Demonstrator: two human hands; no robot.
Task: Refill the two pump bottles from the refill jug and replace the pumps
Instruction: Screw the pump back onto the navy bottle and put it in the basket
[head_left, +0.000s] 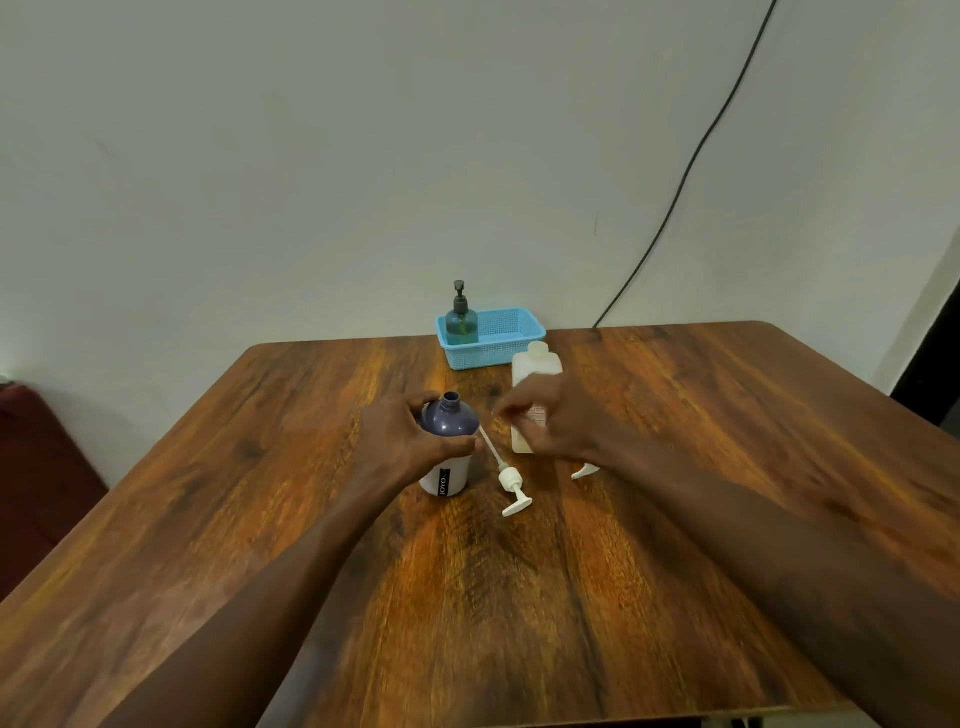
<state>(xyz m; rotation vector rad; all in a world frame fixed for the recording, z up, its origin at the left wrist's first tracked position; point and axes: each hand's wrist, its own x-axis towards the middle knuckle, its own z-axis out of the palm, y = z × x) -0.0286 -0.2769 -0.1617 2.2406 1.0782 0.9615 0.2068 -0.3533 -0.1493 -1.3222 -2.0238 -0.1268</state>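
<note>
A pump bottle (448, 423) with a dark purple top and a white base stands at mid-table, its neck open with no pump on it. My left hand (402, 441) is wrapped around its shoulder. Its white pump (510, 483) lies on the table just right of it, dip tube pointing up-left. My right hand (550, 421) hovers above the tube's tip with fingers loosely curled and nothing visible in them. Behind that hand stands a white uncapped bottle (535, 364), partly hidden. A second white pump part (584, 471) peeks out under my right wrist.
A blue plastic basket (506, 338) sits at the table's far edge against the wall, with a teal bottle (461, 322) with a dark pump standing inside it. A black cable (691, 161) runs down the wall. The wooden table (519, 597) extends toward me.
</note>
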